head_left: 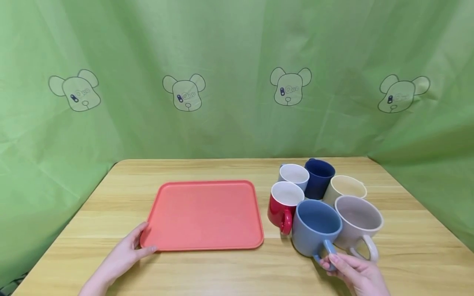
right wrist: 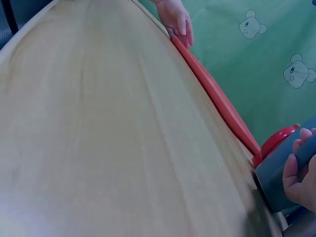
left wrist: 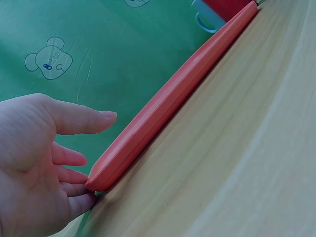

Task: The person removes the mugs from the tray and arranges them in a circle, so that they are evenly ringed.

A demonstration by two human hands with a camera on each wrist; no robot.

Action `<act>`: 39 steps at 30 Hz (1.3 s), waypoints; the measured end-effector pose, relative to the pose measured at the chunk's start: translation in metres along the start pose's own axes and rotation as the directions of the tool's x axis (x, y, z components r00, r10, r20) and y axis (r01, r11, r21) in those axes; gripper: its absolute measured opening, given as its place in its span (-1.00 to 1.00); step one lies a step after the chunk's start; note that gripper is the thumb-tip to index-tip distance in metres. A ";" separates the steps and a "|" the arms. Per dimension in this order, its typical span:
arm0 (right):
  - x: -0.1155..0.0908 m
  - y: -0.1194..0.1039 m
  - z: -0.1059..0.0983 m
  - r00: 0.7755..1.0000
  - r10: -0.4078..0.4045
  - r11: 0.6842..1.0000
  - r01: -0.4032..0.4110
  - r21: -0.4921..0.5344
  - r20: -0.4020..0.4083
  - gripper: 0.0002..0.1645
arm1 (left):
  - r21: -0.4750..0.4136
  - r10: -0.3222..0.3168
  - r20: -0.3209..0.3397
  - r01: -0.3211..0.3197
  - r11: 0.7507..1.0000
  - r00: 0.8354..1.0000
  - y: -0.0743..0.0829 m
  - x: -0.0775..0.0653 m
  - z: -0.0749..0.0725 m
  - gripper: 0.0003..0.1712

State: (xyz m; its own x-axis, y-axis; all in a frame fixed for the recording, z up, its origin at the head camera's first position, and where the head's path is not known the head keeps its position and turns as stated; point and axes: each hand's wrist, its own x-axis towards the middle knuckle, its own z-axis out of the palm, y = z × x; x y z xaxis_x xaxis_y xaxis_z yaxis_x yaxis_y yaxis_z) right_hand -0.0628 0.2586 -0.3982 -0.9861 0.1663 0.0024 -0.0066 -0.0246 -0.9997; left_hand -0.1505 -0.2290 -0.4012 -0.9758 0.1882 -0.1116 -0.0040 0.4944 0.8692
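My right hand (head_left: 353,269) grips the handle of a large grey-blue mug (head_left: 309,236), its thumb on top of the handle. In the right wrist view the same mug (right wrist: 276,180) stands at the right edge; whether its base touches the table I cannot tell. A red mug (head_left: 275,209) with a white inside is just left of it, and a large pale grey mug (head_left: 352,236) just right. At the near left corner of a coral-red tray (head_left: 203,216) is my left hand (head_left: 127,250), thumb stretched out, fingertips touching the tray's edge in the left wrist view.
Behind the front mugs stand a white-lined mug (head_left: 293,173), a dark blue mug (head_left: 319,181) and a cream mug (head_left: 344,189), close together. The wooden table (head_left: 222,271) ends at a green curtain (head_left: 237,131) with printed bear heads.
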 end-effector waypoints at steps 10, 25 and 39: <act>0.000 0.006 0.000 0.993 -0.117 0.990 0.114 0.085 0.034 -0.70 | 0.001 -0.022 0.009 0.022 1.000 1.000 0.002 0.002 -0.001 0.00; -0.003 -0.002 0.002 0.971 -0.157 0.869 0.048 -0.493 -0.182 -0.82 | 0.013 -0.038 0.015 0.038 0.999 0.999 0.001 0.003 -0.002 0.00; -0.006 -0.015 -0.004 0.956 -0.254 0.886 0.170 -0.431 -0.147 -0.88 | 0.041 -0.038 0.008 0.037 0.998 0.999 0.005 0.000 -0.010 0.02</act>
State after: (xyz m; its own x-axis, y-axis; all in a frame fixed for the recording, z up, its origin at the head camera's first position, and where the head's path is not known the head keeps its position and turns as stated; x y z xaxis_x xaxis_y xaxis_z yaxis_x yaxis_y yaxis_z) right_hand -0.0559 0.2617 -0.3832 -0.9165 0.3099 0.2529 -0.1015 0.4315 -0.8964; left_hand -0.1531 -0.2348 -0.3919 -0.9731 0.1763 -0.1482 -0.0314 0.5357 0.8438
